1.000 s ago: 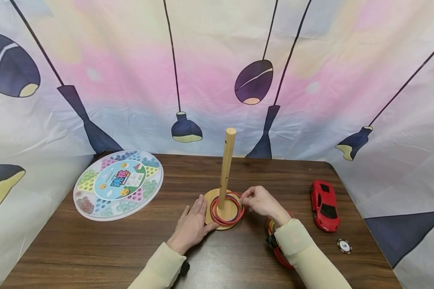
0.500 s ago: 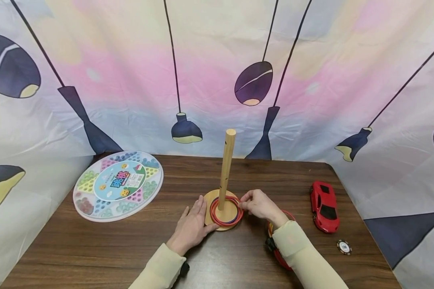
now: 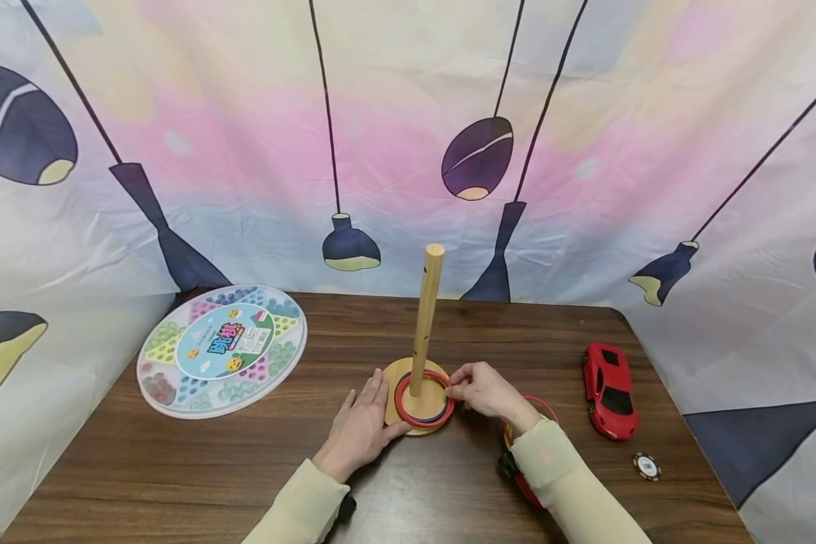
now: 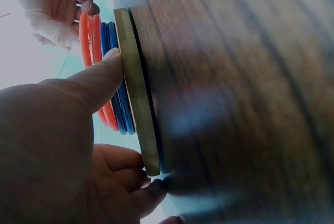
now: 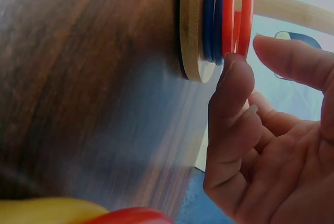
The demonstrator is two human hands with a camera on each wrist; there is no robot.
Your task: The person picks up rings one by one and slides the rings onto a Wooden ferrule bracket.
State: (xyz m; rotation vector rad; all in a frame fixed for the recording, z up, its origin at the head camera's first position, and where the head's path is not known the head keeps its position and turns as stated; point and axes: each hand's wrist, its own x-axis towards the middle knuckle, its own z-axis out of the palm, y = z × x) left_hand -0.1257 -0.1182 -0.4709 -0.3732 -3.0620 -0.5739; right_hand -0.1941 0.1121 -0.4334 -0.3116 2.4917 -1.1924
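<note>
- Head: left hand (image 3: 355, 437) rests, fingers straight, at round wooden base (image 3: 392, 385). Right hand (image 3: 487, 389) bends to the red rings (image 3: 427, 424); smooth peg (image 3: 428, 325) upright between both hands' fingers, rings around it.
- Left wrist: shows layering head view hides; two glossy red above two blue rings (image 4: 122, 122), beside left thumb tip.
- Right wrist: thumb and index pinch upper red ring (image 5: 248, 15); blurred yellow curve (image 5: 52, 211) below fingers.

I see the left hand (image 3: 359, 434) resting against the round base (image 3: 394, 378), and the right hand (image 3: 484, 391) pinching a red ring (image 3: 446, 414) around the upright peg (image 3: 427, 317). On my worktop (image 3: 177, 483), a game box (image 3: 223, 351) lies left; a car (image 3: 610, 389) and chip (image 3: 647, 467) lie right.
</note>
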